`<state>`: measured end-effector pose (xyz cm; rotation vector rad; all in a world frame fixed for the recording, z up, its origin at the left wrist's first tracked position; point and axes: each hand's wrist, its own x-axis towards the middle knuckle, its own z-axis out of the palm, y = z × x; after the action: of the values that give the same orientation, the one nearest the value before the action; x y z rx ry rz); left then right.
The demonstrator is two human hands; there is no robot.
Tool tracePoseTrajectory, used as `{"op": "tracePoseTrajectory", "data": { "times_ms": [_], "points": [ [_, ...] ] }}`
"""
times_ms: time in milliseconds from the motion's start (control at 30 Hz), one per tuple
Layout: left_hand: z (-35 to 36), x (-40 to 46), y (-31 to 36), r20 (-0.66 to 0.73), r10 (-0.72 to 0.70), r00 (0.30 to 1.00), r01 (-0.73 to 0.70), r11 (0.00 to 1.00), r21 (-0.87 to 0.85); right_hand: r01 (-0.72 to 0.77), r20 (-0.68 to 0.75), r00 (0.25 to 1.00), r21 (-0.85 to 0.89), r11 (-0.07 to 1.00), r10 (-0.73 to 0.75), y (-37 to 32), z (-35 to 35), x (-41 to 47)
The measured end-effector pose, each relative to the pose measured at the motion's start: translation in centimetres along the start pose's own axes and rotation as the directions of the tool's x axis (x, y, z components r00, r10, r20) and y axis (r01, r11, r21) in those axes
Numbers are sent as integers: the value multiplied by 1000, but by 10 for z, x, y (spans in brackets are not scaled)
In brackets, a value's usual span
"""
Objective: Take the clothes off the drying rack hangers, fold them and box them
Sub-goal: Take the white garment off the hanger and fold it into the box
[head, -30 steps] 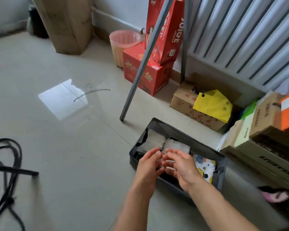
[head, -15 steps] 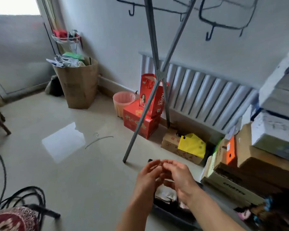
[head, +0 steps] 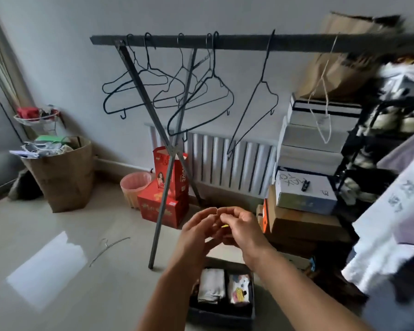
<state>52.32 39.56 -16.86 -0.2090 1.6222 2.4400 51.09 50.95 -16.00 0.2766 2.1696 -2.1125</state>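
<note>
Up in front, close together: left hand (head: 196, 235) and right hand (head: 242, 228), fingertips almost touching, fingers loosely bent, nothing held in either. Just below the hands, down on the floor: the dark box (head: 220, 318), with a folded grey cloth (head: 212, 285) and a folded cartoon cloth (head: 239, 289) lying side by side inside. Higher up and behind the hands: the rack bar (head: 237, 45), going left to right, with bare wire hangers (head: 201, 101) hooked on it, no clothes on any of them. Far over at the right edge, well apart from both hands: a white top (head: 387, 235) with grey marks on it, hanging down. Looks like the next thing to grab. Lies to the right of the hands, so nearer the right hand than the left. Long side slanting from high on the right to low on the left, bottom edge pointing down toward the floor. Cannot tell what holds it up, with its top out of view. Probably a reach to the right and a bit up.
</note>
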Motion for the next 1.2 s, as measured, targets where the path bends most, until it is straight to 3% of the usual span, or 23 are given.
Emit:
{"op": "tracePoseTrajectory", "data": {
  "times_ms": [300,733,933,1067,1133,1200],
  "points": [
    [127,-46,2,213,126,969,-129,992,4,173,-123,976,-60,983,-179,-55,-123,-66],
    [255,-80,19,356,240,903,-249,968,-22,382,-228,888,-113,917,-399,-113,-229,-109],
    [303,-72,17,415,245,876,-347,919,188,458,-305,802,-238,857,-513,-151,-283,-94],
    [327,-60,17,431,269,861,-433,832,347,451,-442,671,-395,800,-596,-171,-314,-68],
    [336,-53,18,447,269,853,-461,790,405,360,-546,608,-457,813,-576,-178,-331,-50],
    [341,-47,19,466,265,844,-481,758,440,239,-598,598,-503,830,-535,-185,-343,-36]
  ]
}}
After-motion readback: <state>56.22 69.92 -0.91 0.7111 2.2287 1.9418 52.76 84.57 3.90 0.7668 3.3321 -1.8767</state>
